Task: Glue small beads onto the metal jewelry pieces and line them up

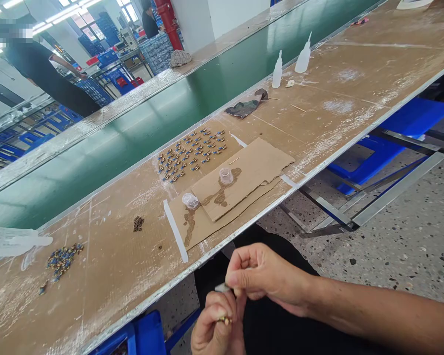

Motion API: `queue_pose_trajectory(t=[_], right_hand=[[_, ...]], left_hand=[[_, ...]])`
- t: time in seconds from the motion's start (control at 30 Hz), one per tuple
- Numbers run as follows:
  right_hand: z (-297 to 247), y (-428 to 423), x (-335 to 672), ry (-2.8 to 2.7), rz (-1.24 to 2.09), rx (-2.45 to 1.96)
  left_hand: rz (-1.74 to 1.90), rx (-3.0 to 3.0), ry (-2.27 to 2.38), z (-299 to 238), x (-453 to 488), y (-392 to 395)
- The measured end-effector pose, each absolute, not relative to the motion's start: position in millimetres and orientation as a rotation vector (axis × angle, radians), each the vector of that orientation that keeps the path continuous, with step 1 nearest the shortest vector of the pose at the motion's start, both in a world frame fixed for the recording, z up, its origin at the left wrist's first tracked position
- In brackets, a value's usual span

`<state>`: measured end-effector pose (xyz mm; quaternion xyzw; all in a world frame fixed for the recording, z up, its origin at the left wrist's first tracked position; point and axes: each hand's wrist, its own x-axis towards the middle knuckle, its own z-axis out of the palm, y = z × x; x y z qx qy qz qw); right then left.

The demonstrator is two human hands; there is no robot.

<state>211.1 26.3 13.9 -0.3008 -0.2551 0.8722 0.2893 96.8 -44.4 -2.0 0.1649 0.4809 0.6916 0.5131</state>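
Low in the picture, past the table's front edge and above my lap, my two hands meet. My left hand is closed, pinching a small gold-coloured part between thumb and finger. Just above it, my right hand is also closed, its thumb and forefinger on a small greyish flat piece whose kind I cannot make out. On the table nearby, a small clear plastic cup and a second clear, rounded cup-like piece sit on stained cardboard.
Small blue-and-gold parts stand in rows behind the cardboard; more lie heaped at left. Near them is a cluster of brown rings. White squeeze bottles and a dark cloth lie farther off. A green conveyor belt runs behind.
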Motion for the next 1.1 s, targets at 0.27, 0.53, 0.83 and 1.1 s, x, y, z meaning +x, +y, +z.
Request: queue_pose_trajectory(t=[0.27,0.53,0.83,1.1], right_hand=[[12,34,214,-0.649,2.217,-0.745],[-1,19,205,-0.901,2.055,-0.754],[3,21,207,-0.709,2.382,-0.817],[8,21,209,-0.641,2.475,-0.793]], left_hand=[[1.596,0.259,1.214,-4,92,-38],[1.520,0.055,1.262,-6,88,-38],[1.528,0.023,1.177,-17,83,-43],[1.579,0.107,1.182,-17,87,-45]])
